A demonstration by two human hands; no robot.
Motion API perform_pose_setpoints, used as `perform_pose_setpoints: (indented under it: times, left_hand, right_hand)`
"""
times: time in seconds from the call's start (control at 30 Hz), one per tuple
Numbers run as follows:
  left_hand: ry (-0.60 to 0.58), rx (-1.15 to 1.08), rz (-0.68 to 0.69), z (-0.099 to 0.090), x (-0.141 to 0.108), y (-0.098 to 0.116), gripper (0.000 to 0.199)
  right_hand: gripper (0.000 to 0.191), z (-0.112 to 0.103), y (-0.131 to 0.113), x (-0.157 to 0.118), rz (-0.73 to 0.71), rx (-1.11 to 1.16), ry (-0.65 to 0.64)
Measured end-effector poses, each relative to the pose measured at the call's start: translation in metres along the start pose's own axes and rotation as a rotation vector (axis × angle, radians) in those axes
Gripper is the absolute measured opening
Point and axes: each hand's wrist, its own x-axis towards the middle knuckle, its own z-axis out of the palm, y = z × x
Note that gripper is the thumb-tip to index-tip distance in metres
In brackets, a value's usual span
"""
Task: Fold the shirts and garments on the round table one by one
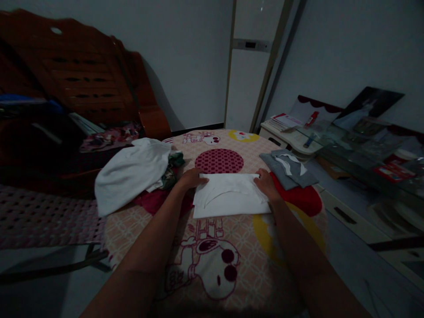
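A white garment (232, 201), folded into a flat rectangle, lies in the middle of the round table. Its curved neckline edge shows on top. My left hand (192, 178) pinches the far left corner, thumb over the cloth. At the far right corner, my right hand (265, 182) grips the fabric the same way. To the left is a loose heap of clothes with a white piece (132, 170) on top and dark patterned cloth (174, 165) below. A folded grey garment (286, 170) with white strips rests on a red cloth (304, 198) at the right.
A cartoon-print tablecloth (245, 274) covers the table. A wooden bench (79, 75) with clothes on it stands at left. On the right is a cabinet (334, 207) with a glass top holding small items. A tall white air conditioner (247, 88) stands behind.
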Motion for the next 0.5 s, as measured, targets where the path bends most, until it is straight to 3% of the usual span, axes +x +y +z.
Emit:
perform_pose_setpoints:
  times: [0.5]
  left_hand:
    - [0.070, -0.205, -0.117, 0.002, 0.005, -0.008, 0.026]
  right_hand:
    - [0.022, -0.016, -0.019, -0.010, 0.162, 0.089, 0.155]
